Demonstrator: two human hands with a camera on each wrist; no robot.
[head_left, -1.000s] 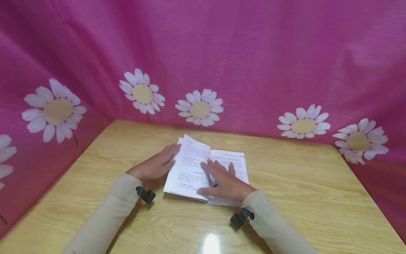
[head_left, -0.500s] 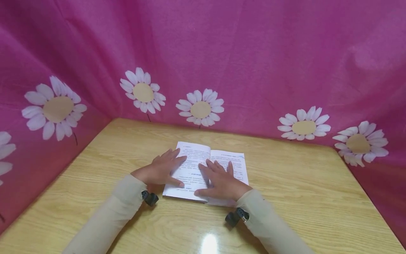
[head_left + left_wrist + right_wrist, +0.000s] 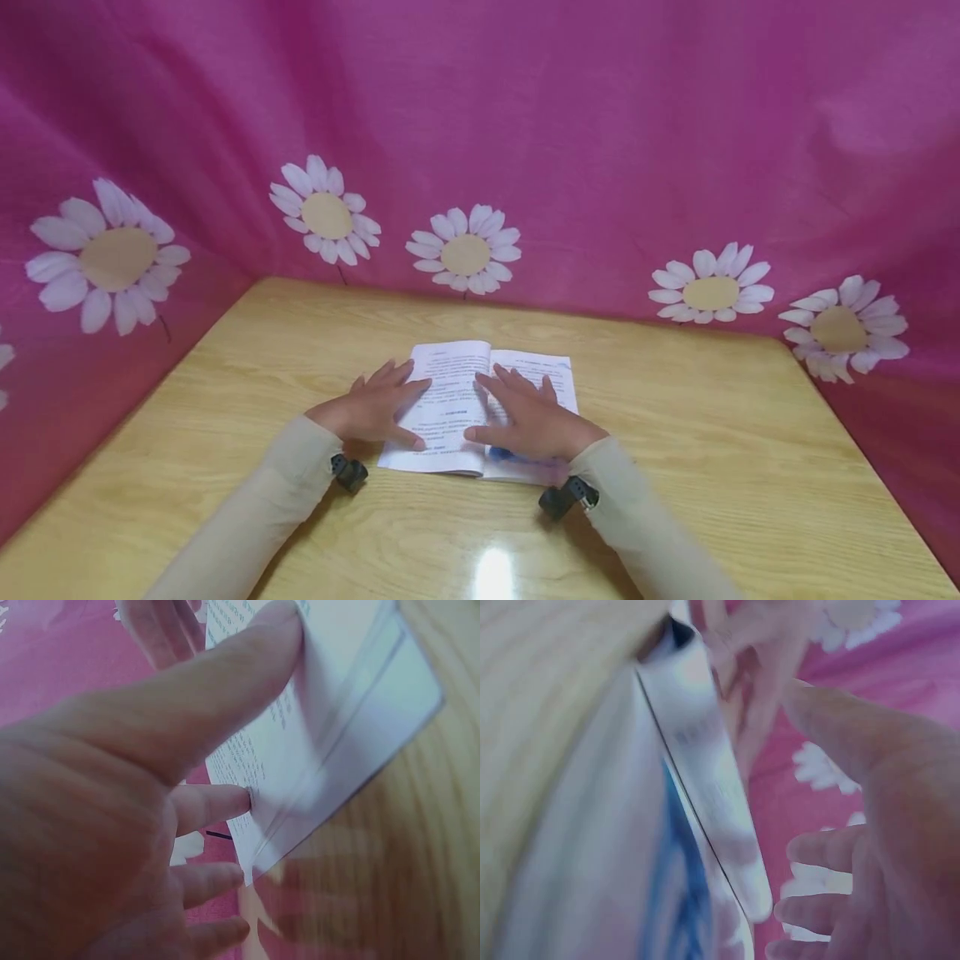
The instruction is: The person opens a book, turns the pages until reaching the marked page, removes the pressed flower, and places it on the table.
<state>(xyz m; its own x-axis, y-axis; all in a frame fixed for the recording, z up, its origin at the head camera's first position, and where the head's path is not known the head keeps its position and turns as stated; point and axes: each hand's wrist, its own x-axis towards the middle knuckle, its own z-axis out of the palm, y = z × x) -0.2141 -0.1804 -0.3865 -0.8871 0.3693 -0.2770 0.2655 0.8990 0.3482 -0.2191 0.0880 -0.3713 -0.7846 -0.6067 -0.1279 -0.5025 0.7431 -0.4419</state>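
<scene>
Book (image 3: 457,392) open on the worktop (image 3: 690,425), between both hands. Rows of small print on both pages, too fine to read; one bolder bluish line midway down the left page. Blue patch (image 3: 510,455) low on the right page, partly covered, content unclear. Left hand (image 3: 371,410): fingers spread, loosely extended, thumb on the left page, others by its outer edge. Right hand (image 3: 536,421): fingers spread over the right page and fold, clasping nothing; exact contact hard to tell. Pink curtain (image 3: 585,125) behind, printed with white daisies.
</scene>
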